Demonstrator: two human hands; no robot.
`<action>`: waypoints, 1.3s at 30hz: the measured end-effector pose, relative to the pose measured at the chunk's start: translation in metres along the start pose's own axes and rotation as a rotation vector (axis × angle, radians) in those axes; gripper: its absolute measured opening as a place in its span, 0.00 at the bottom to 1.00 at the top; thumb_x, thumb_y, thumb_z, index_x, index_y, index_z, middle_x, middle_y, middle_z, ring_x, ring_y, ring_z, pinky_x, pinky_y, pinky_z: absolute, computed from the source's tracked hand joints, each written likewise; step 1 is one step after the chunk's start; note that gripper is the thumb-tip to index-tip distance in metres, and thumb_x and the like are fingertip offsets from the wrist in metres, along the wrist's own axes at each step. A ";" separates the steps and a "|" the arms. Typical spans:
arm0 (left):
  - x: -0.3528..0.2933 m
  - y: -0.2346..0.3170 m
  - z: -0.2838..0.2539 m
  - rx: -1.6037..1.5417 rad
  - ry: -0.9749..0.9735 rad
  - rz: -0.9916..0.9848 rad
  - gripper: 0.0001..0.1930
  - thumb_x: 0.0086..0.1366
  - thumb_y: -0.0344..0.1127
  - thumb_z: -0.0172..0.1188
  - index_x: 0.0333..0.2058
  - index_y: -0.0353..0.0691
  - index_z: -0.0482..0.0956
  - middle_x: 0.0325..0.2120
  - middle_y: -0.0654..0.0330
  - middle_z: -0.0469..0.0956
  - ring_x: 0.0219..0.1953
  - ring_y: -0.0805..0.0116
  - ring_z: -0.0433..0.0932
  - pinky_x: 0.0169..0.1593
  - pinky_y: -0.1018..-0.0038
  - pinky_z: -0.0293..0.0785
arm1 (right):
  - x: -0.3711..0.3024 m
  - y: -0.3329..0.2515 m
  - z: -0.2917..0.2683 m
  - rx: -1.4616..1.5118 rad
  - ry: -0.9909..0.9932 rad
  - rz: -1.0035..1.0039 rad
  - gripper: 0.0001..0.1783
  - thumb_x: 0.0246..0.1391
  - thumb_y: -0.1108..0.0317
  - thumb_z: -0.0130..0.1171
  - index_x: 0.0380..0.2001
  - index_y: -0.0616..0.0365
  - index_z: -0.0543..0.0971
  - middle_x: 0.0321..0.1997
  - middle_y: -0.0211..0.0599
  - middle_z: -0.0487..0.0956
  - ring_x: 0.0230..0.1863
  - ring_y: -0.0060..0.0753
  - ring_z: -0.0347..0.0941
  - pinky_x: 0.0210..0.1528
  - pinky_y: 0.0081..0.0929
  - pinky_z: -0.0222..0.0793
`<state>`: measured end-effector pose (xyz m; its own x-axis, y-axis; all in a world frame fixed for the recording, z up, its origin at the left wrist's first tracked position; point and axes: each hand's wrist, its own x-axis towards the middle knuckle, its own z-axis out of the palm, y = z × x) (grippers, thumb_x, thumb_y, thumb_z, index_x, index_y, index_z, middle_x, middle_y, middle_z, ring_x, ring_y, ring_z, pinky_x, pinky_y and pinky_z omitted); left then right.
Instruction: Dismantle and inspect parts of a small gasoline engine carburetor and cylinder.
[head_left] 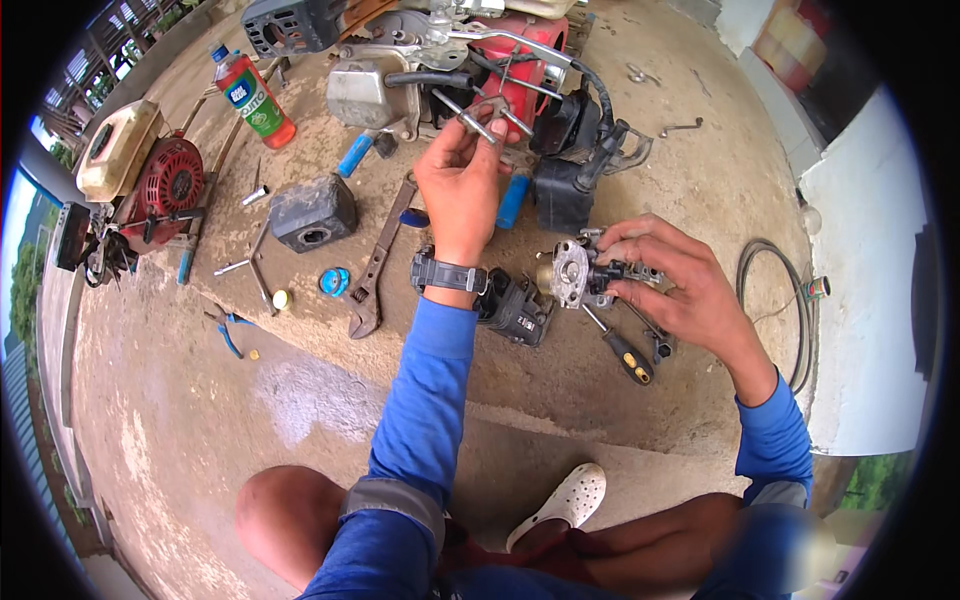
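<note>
My left hand [462,190] is closed in a pinch at the engine [430,75], its fingertips against a silver stud [452,106]. Beside that stud, a thin dull plate shows around a second stud [516,121]. Whether the fingers grip the stud or the plate is hidden. My right hand [675,280] holds a carburetor [570,277], silver with a black fitting, just above the ground. Underneath it lie a screwdriver [625,350] with a black and yellow handle and a black plastic housing [515,310].
An adjustable wrench [372,275], a black box-shaped part [312,212] and pliers [228,330] lie on the concrete to the left. A bottle of red liquid [255,100] stands behind them. Another engine [150,180] sits far left. A coiled hose [765,290] lies by the right wall.
</note>
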<state>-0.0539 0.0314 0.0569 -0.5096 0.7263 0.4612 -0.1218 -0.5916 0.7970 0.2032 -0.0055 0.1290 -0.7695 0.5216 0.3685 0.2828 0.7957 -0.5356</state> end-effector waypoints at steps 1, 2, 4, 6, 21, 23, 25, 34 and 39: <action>-0.003 0.001 0.001 0.016 -0.005 0.005 0.15 0.73 0.33 0.67 0.55 0.34 0.82 0.39 0.57 0.89 0.40 0.72 0.88 0.34 0.78 0.80 | 0.000 0.000 -0.001 -0.006 -0.001 -0.006 0.19 0.51 0.77 0.74 0.48 0.59 0.83 0.54 0.37 0.82 0.56 0.42 0.82 0.57 0.35 0.78; -0.006 0.003 0.003 0.016 -0.007 0.004 0.15 0.73 0.33 0.67 0.55 0.34 0.82 0.39 0.57 0.89 0.40 0.72 0.88 0.34 0.78 0.80 | 0.000 0.000 -0.001 -0.012 -0.002 -0.012 0.19 0.51 0.77 0.74 0.48 0.59 0.83 0.54 0.37 0.82 0.55 0.42 0.82 0.57 0.35 0.78; -0.012 0.006 0.006 0.028 -0.042 -0.006 0.15 0.74 0.33 0.66 0.55 0.34 0.83 0.39 0.56 0.89 0.40 0.72 0.87 0.34 0.78 0.80 | -0.001 0.001 -0.002 -0.013 0.001 -0.010 0.20 0.51 0.77 0.74 0.48 0.60 0.83 0.54 0.37 0.82 0.55 0.43 0.82 0.56 0.35 0.78; -0.017 0.009 0.008 -0.003 -0.031 -0.003 0.14 0.74 0.33 0.66 0.54 0.34 0.84 0.39 0.56 0.89 0.40 0.72 0.87 0.35 0.78 0.80 | -0.001 0.002 -0.002 -0.012 0.004 -0.008 0.20 0.51 0.77 0.74 0.48 0.60 0.83 0.54 0.38 0.82 0.55 0.43 0.82 0.56 0.35 0.78; -0.062 0.029 0.015 -0.023 -0.053 -0.092 0.12 0.76 0.35 0.63 0.51 0.34 0.86 0.42 0.57 0.89 0.39 0.73 0.86 0.36 0.79 0.79 | -0.005 -0.003 -0.006 0.014 0.004 0.036 0.18 0.50 0.77 0.75 0.46 0.58 0.84 0.53 0.36 0.83 0.55 0.41 0.82 0.56 0.36 0.77; -0.072 0.034 0.008 -0.042 -0.009 -0.137 0.12 0.76 0.34 0.64 0.51 0.34 0.87 0.41 0.60 0.89 0.38 0.77 0.85 0.36 0.80 0.77 | -0.006 -0.002 -0.009 -0.014 -0.002 0.025 0.18 0.50 0.77 0.75 0.46 0.58 0.85 0.53 0.37 0.83 0.55 0.41 0.81 0.57 0.35 0.77; -0.083 0.044 0.002 0.101 0.005 -0.245 0.11 0.76 0.34 0.64 0.50 0.34 0.87 0.38 0.62 0.89 0.37 0.78 0.85 0.36 0.80 0.76 | -0.007 -0.001 -0.012 -0.021 -0.012 0.015 0.19 0.50 0.76 0.75 0.47 0.60 0.83 0.53 0.37 0.83 0.54 0.42 0.82 0.56 0.35 0.77; -0.111 0.061 -0.026 0.251 -0.002 -0.378 0.14 0.72 0.27 0.66 0.54 0.33 0.84 0.33 0.66 0.83 0.32 0.81 0.80 0.33 0.82 0.74 | -0.009 0.001 -0.010 -0.021 -0.017 0.004 0.21 0.50 0.78 0.75 0.48 0.60 0.82 0.53 0.38 0.83 0.54 0.42 0.82 0.55 0.34 0.78; -0.109 0.065 -0.026 0.122 -0.062 -0.365 0.21 0.72 0.26 0.66 0.62 0.38 0.79 0.40 0.62 0.85 0.33 0.78 0.83 0.33 0.81 0.76 | -0.006 -0.002 -0.010 -0.044 -0.028 0.001 0.21 0.50 0.78 0.75 0.48 0.59 0.83 0.53 0.38 0.83 0.54 0.42 0.82 0.55 0.34 0.78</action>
<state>-0.0289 -0.0955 0.0484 -0.3983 0.9035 0.1584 -0.1819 -0.2470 0.9518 0.2130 -0.0072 0.1351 -0.7849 0.5142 0.3458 0.3082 0.8081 -0.5020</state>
